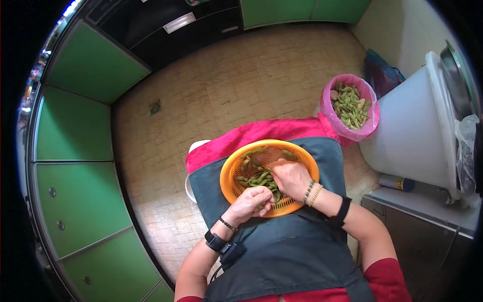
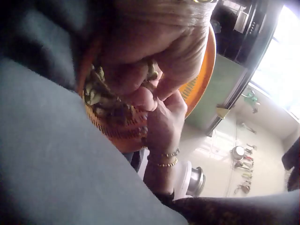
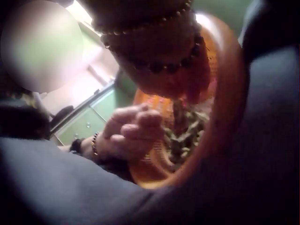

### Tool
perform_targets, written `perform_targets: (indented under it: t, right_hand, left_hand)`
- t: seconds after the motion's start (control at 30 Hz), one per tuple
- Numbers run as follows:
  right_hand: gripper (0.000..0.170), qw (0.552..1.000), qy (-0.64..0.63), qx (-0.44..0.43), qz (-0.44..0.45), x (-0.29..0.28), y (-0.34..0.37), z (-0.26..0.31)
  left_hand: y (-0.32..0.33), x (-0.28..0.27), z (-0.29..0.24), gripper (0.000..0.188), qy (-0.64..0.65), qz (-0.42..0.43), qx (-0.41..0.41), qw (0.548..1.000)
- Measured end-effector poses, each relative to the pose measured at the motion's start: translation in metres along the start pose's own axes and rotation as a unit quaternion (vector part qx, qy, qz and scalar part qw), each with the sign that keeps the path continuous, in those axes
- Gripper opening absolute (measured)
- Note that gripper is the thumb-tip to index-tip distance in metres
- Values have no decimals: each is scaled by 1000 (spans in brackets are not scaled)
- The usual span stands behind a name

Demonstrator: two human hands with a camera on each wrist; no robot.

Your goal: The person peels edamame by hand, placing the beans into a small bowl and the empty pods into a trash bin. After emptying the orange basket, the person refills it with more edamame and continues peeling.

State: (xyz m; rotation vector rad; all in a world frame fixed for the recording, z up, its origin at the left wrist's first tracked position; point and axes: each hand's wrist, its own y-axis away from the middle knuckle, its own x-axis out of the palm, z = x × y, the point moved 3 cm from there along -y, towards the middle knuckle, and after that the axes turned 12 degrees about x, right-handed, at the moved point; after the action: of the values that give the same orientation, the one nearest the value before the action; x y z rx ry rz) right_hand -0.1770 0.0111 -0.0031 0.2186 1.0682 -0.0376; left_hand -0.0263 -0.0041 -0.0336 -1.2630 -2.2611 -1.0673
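Note:
An orange slotted basket [image 1: 226, 177] sits on the person's lap, with green pods [image 1: 259, 179] inside. Over its near rim, the left hand [image 1: 251, 203] has its fingers curled; the left wrist view shows a green pod [image 2: 152, 74] held among the fingers of that left hand [image 2: 154, 47]. The right hand [image 1: 292, 177] reaches into the basket from the right, knuckles up and fingers bent downward, close to the left fingertips. Whether the right fingers pinch a pod is hidden. In the right wrist view, the left hand [image 3: 133, 131] is beside the pods [image 3: 187, 136].
A pink-lined bin [image 1: 376, 113] with more pods stands beyond the lap at the right. A large white tub [image 1: 407, 126] is beside it, above a metal surface [image 1: 417, 201]. Green cabinets [image 1: 75, 126] line the left. A pink cloth and dark apron [image 1: 206, 171] cover the lap.

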Motion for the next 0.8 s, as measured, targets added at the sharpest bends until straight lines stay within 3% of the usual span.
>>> perform_targets:
  t: [0.13,0.27,0.43,0.57,0.8]
  right_hand:
    - [13,995,85,22,49,25,-12,-8]
    - [10,996,52,41,52,27,-14,-10]
    - [14,978,-175,106,44,10,0,-13]
    - [16,916,-342,186,96,2,20,-11]
    - [11,923,-369,112,-14,-4,27,-5]
  left_hand:
    - [-3,1,0,19,20,-4,-4,1000]
    - [-4,1,1,20,21,-20,-1,1000]
    - [-8,-2,2,29,69,-46,-11,996]
    - [-10,-5,4,34,96,-84,-29,991]
    - [-11,-8,9,34,111,-84,-11,990]
